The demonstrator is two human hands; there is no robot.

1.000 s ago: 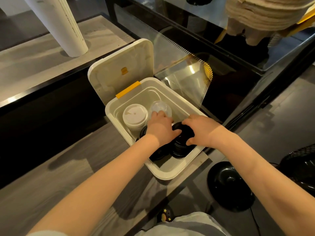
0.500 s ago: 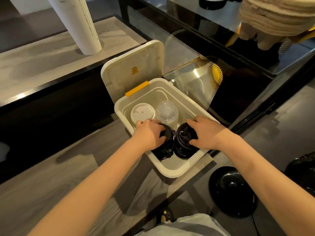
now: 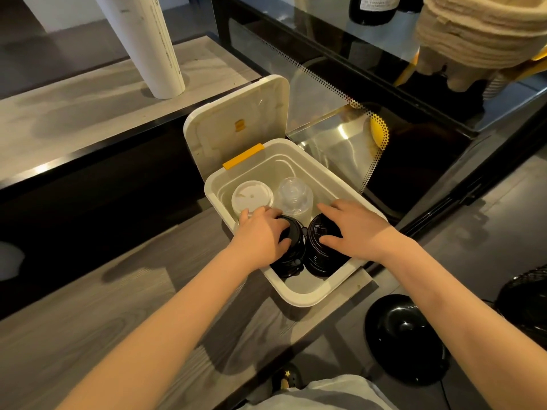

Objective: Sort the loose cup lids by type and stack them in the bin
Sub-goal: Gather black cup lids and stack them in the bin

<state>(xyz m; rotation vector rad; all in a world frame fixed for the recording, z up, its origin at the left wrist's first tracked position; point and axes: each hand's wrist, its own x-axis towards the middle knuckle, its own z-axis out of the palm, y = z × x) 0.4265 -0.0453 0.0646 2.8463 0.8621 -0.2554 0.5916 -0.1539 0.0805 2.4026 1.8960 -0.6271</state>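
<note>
A cream bin [image 3: 299, 294] with its hinged cover [image 3: 236, 125] standing open sits on the grey wooden counter. Four stacks of lids stand inside it. At the back are a white stack [image 3: 251, 195] and a clear domed stack [image 3: 294, 193]. Two black stacks fill the front. My left hand [image 3: 263, 232] grips the top of the left black stack [image 3: 291, 255], fingers curled over its rim. My right hand [image 3: 353, 229] holds the right black stack [image 3: 321, 253], thumb on its near side and fingers round the far side.
A white tube [image 3: 148, 45] stands on the raised shelf at the back left. A glass display case [image 3: 384, 93] runs along the right behind the bin. A black fan base [image 3: 407, 335] sits on the floor at lower right.
My left hand came back from the clear lids to the left black stack. The two black stacks now stand upright side by side. My view shifted left, so the bin sits further right.
</note>
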